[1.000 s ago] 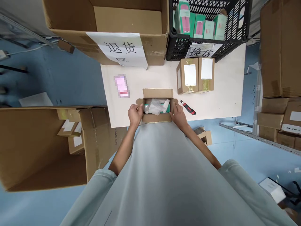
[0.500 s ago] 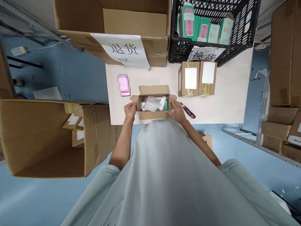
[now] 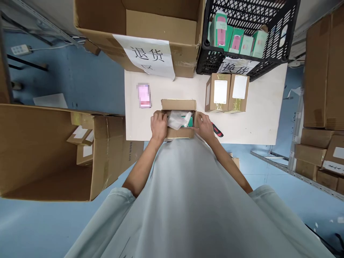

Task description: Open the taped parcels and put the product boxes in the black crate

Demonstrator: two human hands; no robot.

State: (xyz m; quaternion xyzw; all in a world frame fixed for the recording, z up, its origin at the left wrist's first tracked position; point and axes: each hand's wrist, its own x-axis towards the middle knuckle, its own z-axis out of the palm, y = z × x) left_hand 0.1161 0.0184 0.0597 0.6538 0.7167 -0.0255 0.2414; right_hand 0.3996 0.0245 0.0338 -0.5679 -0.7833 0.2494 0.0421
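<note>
A small open cardboard box (image 3: 178,105) lies on the white table (image 3: 252,114) in front of me. Inside it I see clear plastic wrap (image 3: 177,119) over a green item (image 3: 189,121). My left hand (image 3: 159,127) presses on the box's left side flap with curled fingers. My right hand (image 3: 204,126) grips the right side flap. A red and black utility knife (image 3: 217,130) lies just right of my right hand.
Two sealed labelled cartons (image 3: 227,92) stand behind the box. A large labelled cardboard box (image 3: 150,32) and a black crate (image 3: 249,21) of green packages sit at the back. A pink item (image 3: 144,95) lies left. A big open carton (image 3: 53,150) stands left of the table.
My left hand has moved inward over the left flap, folding it toward the box. The right hand stays on the right flap. The view shifted slightly.
</note>
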